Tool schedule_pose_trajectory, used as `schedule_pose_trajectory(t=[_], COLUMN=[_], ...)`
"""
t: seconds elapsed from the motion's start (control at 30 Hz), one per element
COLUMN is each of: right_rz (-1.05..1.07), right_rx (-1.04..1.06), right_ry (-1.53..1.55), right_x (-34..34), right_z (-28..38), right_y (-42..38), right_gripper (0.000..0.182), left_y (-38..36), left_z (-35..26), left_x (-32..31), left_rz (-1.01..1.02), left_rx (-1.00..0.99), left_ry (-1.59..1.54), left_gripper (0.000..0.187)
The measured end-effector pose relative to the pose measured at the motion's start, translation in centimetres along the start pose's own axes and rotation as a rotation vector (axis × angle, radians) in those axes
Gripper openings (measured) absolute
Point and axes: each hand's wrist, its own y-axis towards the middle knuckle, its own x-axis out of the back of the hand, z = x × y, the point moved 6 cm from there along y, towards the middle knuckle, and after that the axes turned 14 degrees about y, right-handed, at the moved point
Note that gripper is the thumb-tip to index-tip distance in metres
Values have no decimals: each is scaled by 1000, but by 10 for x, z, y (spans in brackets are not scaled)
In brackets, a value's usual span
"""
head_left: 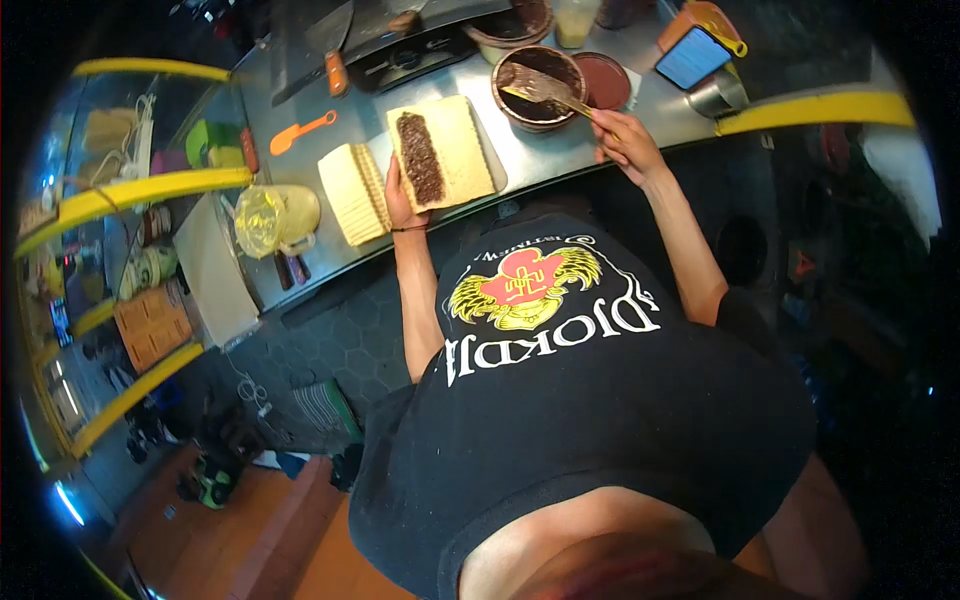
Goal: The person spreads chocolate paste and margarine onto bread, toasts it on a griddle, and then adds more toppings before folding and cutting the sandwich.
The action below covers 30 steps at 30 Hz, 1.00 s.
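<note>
On the steel surface (pixel 560 160), seen from the head camera, the left hand (pixel 400 200) lies with fingers nearly flat against the edge of a bread slab (pixel 455 150) streaked with chocolate spread (pixel 421 158). The right hand (pixel 625 140) has its fingers closed round a spatula (pixel 545 90), whose blade rests in the chocolate bowl (pixel 540 88).

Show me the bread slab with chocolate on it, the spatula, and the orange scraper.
bread slab (pixel 455 150), head view, on its bare pale top.
spatula (pixel 540 88), head view, on the coated blade.
orange scraper (pixel 300 132), head view, mid-handle.
</note>
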Motion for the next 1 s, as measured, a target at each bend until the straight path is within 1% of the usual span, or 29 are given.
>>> schedule_pose_trajectory(t=[0.03, 0.1, 0.17, 0.23, 0.27, 0.3, 0.37, 0.4, 0.47, 0.5, 0.53, 0.57, 0.6, 0.63, 0.7, 0.73, 0.83, 0.9, 0.97, 1.0], right_rz=[22, 66, 123, 138, 169, 169, 255, 255, 224, 226, 275, 327, 403, 410, 636, 687, 685, 642, 472, 440], right_rx=[-15, 33, 31, 9, 73, 71, 286, 286, 580, 581, 659, 738, 606, 606, 424, 358, 309, 338, 422, 470], right_ry=[-6, -98, -89, -348, -397, -398, -604, -606, -976, -977, -1046, -1115, -1154, -1156, -1262, -1233, -1274, -1278, -1230, -1224], right_x=[-6, -18, -35, -59, -79, -85, -97, -105, -126, -130, -137, -142, -142, -140, -140, -141, -136, -140, -144, -151], right_z=[0, 2, 1, -4, -3, -13, -27, -30, -25, -28, -32, -34, -40, -37, -42, -35, -13, 0, 12, 15], right_y=[-3, -9, -10, -8, -7, 1, 21, 28, 35, 39, 41, 40, 38, 32, 16, 5, -8, -4, 11, 18], right_gripper=[31, 32, 32, 32, 33, 33, 33, 33, 29, 29, 26, 22, 19, 19, 18, 19, 20, 21, 24, 26], left_y=[-2, -7, -16, -18, -18, -19, -19, -19, -20, -24, -27, -27, -27, -27, -29, -28, -25, -22, -23, -23], left_z=[-2, -4, -1, 8, 12, 15, 16, 13, 3, -7, -15, -18, -20, -22, -22, -21, -16, -16, -16, -16], left_x=[-4, -9, -10, -2, 0, 1, 2, -1, -13, -28, -36, -39, -42, -44, -44, -44, -39, -37, -37, -37], left_rz=[-9, 12, -32, -48, -23, 4, -8, -8, -8, 1, 10, 8, 19, 29, 3, 8, 20, 35, 49, 55], left_rx=[-17, -8, -15, -15, -14, -13, -28, -35, -45, -99, -154, -158, -157, -158, -164, -164, -151, -138, -154, -157], left_ry=[7, -35, -39, -74, -122, -171, -174, -133, -91, 7, 103, 101, 139, 178, 157, 135, 94, 76, 90, 82], left_gripper=[44, 45, 46, 47, 48, 48, 47, 46, 46, 46, 48, 48, 49, 50, 49, 49, 50, 51, 52, 52])
